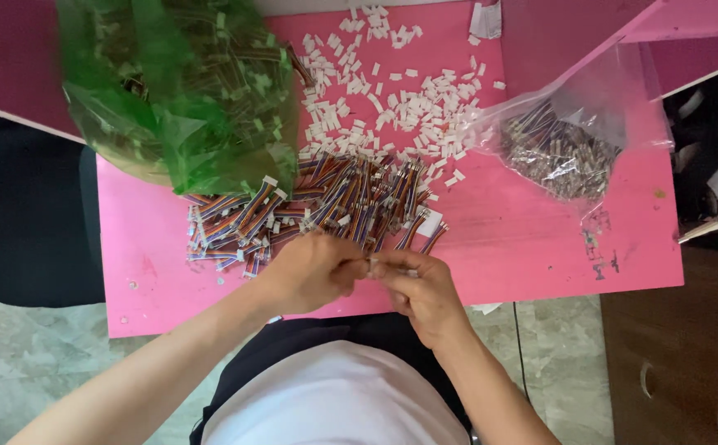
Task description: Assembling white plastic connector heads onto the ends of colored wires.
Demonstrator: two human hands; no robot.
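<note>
My left hand [309, 272] and my right hand [425, 290] meet at the near edge of a pink table [532, 247]. Their fingertips pinch a small multicoloured wire piece with a white connector [373, 264] between them. Just beyond the hands lies a heap of several short rainbow-coloured wire harnesses [309, 210]. Farther back, many small white plastic connector housings [383, 99] are scattered over the table.
A green plastic bag [186, 91] full of wire pieces stands at the back left. A clear bag [561, 140] holding more wire pieces lies at the right. A dark chair [29, 222] is at the left, a dark cabinet [680, 354] at the lower right.
</note>
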